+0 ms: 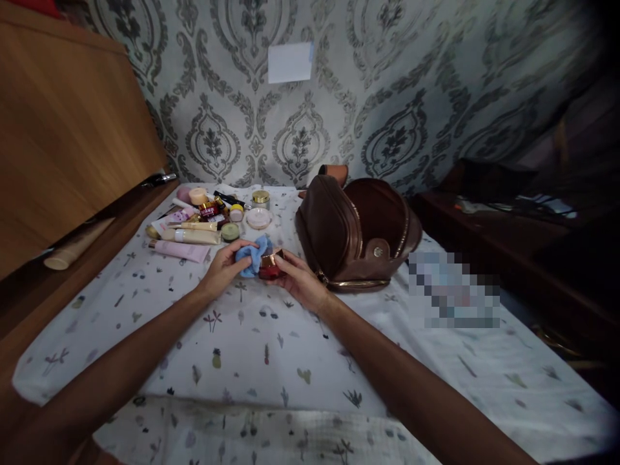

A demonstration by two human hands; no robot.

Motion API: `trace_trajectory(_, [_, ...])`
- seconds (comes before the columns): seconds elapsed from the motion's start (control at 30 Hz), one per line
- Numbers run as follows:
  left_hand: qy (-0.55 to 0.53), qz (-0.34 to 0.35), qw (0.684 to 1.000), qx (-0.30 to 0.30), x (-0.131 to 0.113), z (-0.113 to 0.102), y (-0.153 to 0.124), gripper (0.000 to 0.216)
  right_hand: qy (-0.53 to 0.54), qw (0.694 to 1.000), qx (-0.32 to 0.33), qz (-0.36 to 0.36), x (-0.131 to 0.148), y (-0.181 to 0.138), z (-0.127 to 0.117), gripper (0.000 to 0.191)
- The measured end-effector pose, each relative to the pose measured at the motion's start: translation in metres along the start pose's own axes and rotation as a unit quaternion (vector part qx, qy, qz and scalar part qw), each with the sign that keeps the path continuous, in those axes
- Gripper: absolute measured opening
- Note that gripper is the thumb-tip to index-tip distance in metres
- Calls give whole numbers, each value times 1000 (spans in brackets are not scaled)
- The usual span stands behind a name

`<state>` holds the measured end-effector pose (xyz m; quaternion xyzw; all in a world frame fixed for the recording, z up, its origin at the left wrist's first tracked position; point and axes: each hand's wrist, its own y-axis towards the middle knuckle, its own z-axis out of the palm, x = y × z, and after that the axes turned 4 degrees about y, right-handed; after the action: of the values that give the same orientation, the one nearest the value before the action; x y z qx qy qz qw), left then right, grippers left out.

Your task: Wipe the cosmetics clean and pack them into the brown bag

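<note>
Head camera looks down at two bare arms reaching over a white sheet [271, 349] with little plants printed on it. The left hand [225, 263] is bunched around a blue cloth [252, 255] and presses it on a small red jar [270, 267]. The right hand [300, 281] cups the jar from the other side, fingers curled around it, low over the sheet. The jar sits between both hands, just in front of a brown bag [356, 232] that lies open on its side.

I think the wiping of this jar is in the middle. A bunch of tubes and pots [208, 219] lies in a group past the left hand, near the wall, with a pink tube [179, 250] closest. I cannot tell which of them are clean. I cannot see what is inside the bag. Both arms are stretched forward and meet at the jar.
</note>
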<state>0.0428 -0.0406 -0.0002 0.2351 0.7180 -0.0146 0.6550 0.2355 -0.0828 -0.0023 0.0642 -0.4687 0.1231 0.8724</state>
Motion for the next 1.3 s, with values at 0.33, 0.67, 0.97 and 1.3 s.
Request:
trace_trajectory(0.33, [98, 46, 993, 48, -3, 0, -4, 48, 40, 999, -36, -2, -5, -1, 1, 38])
trace_trajectory(0.67, [301, 199, 933, 7, 0, 3, -7, 51, 50, 997, -32, 57, -2, 0, 4, 33])
trace_trajectory(0.97, [285, 238, 928, -21, -9, 3, -7, 34, 42, 998, -33, 44, -1, -1, 3, 28])
trace_trajectory(1.3, [250, 95, 961, -63, -14, -7, -2, 12, 64, 996, -58, 17, 0, 0, 1, 26])
